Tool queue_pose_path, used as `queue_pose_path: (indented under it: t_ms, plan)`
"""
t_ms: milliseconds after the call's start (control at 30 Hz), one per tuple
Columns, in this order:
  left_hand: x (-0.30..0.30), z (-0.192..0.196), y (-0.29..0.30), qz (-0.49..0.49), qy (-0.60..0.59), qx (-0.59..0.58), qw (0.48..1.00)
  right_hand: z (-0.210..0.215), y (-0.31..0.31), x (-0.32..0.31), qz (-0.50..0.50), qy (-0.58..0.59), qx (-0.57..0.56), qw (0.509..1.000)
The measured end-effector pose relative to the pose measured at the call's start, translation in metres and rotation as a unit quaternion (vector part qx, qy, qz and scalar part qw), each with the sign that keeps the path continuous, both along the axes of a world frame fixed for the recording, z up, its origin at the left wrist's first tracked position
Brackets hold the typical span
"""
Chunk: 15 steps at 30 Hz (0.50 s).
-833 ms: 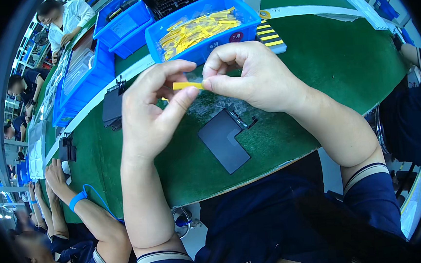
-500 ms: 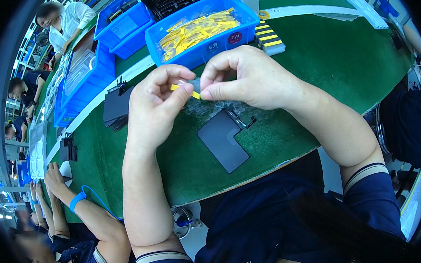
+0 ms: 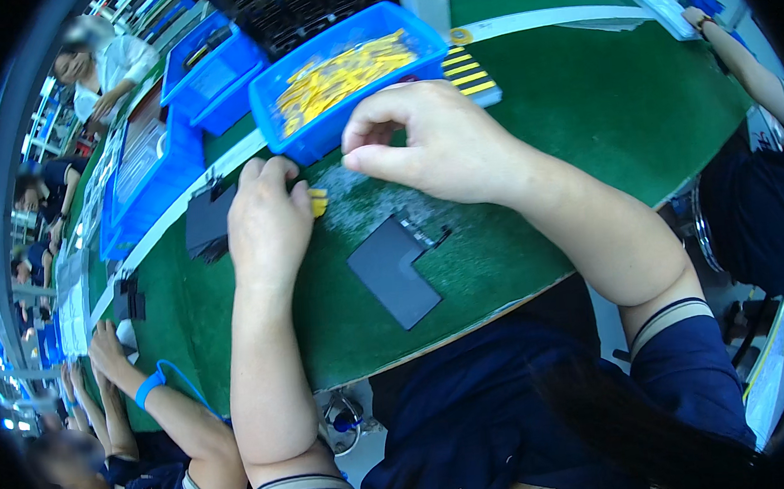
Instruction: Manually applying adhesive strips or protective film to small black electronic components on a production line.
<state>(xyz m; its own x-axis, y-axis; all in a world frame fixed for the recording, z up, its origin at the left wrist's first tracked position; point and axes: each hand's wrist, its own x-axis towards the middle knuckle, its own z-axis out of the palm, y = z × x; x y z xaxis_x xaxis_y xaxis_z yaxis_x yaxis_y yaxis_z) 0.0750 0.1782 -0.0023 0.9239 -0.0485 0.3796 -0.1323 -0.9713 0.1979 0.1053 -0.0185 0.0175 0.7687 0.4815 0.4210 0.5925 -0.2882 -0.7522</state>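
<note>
a second blue bin (image 3: 207,76) and a black tray (image 3: 303,10) sit at the far edge of the green table (image 3: 601,112). beside them lies a yellow-and-black striped block (image 3: 471,75). to the left, a seated person's wrist wears a blue strap (image 3: 149,387).

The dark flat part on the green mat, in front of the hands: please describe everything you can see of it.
The dark flat part is a thin, matte, dark grey piece shaped roughly like an L, with a small connector strip sticking out at its upper right corner. It lies flat on the green mat, turned at an angle, near the table's front edge. Neither hand touches it; the right hand hangs above and beyond it.
</note>
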Motion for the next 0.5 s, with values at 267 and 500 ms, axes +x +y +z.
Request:
queue_pose_path:
  t_ms: [267,500]
  plan:
    - [0.006,-0.004,-0.006,-0.026,-0.02,-0.125,0.992,0.024,-0.037,0.013,-0.024,-0.02,0.062,0.998]
    - [0.004,-0.007,-0.011,-0.077,-0.059,-0.158,0.983,-0.013,-0.154,0.058,-0.28,-0.215,-0.14,0.925]
